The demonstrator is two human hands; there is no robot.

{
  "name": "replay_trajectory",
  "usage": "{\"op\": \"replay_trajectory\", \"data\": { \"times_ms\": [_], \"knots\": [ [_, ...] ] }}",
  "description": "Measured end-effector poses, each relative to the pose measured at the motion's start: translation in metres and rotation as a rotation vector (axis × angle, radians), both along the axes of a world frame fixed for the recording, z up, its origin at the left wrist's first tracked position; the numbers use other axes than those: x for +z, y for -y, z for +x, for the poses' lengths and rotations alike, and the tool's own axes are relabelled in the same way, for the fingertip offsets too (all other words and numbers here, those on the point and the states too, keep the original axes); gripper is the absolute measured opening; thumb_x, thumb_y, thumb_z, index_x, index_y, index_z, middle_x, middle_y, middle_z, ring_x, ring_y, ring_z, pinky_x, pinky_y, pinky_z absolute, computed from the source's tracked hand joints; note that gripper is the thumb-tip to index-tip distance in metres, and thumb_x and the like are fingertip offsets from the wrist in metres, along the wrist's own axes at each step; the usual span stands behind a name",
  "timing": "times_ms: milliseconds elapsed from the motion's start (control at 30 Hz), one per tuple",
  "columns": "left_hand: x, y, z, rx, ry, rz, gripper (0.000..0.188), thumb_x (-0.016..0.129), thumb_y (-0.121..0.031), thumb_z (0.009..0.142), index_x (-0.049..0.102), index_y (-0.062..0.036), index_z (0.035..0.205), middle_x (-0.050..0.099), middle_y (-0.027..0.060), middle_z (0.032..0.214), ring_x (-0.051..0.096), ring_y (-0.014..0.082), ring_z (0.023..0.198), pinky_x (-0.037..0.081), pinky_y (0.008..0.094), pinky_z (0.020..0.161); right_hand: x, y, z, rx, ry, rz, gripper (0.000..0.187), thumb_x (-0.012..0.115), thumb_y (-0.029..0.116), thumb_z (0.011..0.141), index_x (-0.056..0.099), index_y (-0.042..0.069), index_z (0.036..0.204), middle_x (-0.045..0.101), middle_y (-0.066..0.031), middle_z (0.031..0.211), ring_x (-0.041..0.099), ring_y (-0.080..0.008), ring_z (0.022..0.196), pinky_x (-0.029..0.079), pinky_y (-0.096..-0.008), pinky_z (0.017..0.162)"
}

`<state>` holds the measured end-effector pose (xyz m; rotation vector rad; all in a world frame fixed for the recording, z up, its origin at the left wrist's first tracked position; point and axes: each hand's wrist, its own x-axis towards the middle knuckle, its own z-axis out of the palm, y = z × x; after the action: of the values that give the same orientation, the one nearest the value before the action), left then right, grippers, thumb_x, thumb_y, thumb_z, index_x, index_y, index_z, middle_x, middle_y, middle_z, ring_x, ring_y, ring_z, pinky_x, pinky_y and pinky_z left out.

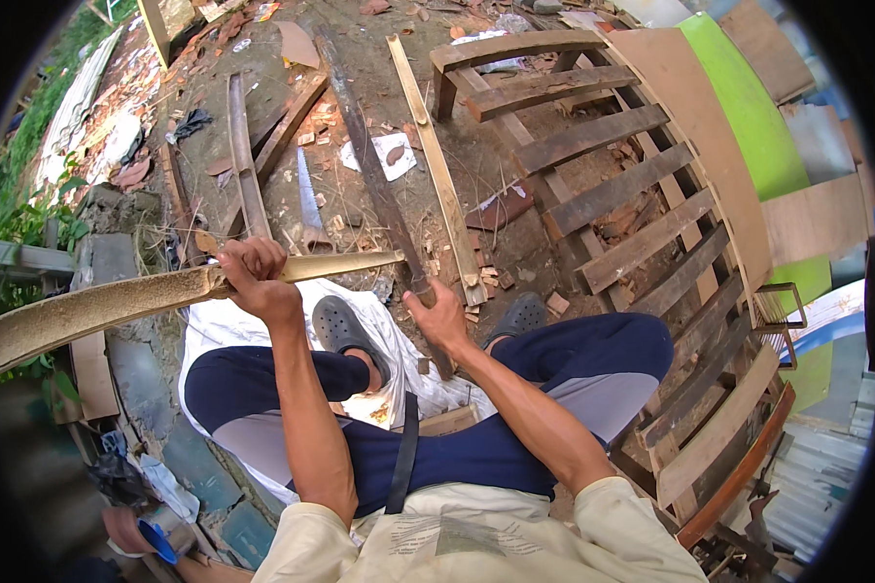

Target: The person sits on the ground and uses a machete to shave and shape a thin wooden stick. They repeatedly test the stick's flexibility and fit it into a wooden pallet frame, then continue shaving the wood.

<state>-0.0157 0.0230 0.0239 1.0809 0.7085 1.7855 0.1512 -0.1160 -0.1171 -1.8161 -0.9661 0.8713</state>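
- Bare dirt ground strewn with wood scraps, a slatted wooden frame to the right.
- Left hand is closed around a split bamboo strip running left.
- Right hand grips a dark blade extending far.

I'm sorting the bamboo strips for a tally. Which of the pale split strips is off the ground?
The wide strip gripped in the left hand, stretching out to the left. The narrower pale strip lies flat on the dirt ahead, untouched.
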Motion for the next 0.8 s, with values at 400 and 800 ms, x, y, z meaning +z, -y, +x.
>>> {"op": "replay_trajectory", "data": {
  "times_ms": [400, 800],
  "knots": [
    [0.004, -0.011, 0.013, 0.087, -0.023, -0.054, 0.047, 0.04, -0.046, 0.105, 0.028, -0.0143, 0.072, 0.022, -0.0019, 0.059, 0.019, 0.0097, 0.049, 0.016, 0.0268, 0.046, 0.015, 0.011, -0.033, 0.251, 0.027, -0.071, 0.026, 0.065, 0.025, 0.087, 0.056, 0.005, 0.101, 0.064, -0.0252, 0.072, 0.064, -0.0478, 0.074, 0.049, -0.0526, 0.065],
    [0.013, -0.018, 0.033, 0.115, 0.006, -0.081, 0.051, 0.052, -0.04, 0.102, 0.025, -0.0173, 0.066, 0.021, -0.0039, 0.058, 0.018, 0.0087, 0.049, 0.015, 0.0272, 0.046, 0.017, 0.01, -0.016, 0.272, 0.005, -0.07, 0.03, 0.065, 0.024, 0.085, 0.056, 0.004, 0.105, 0.066, -0.0263, 0.075, 0.066, -0.0478, 0.076, 0.051, -0.0543, 0.07]
  ]
}}
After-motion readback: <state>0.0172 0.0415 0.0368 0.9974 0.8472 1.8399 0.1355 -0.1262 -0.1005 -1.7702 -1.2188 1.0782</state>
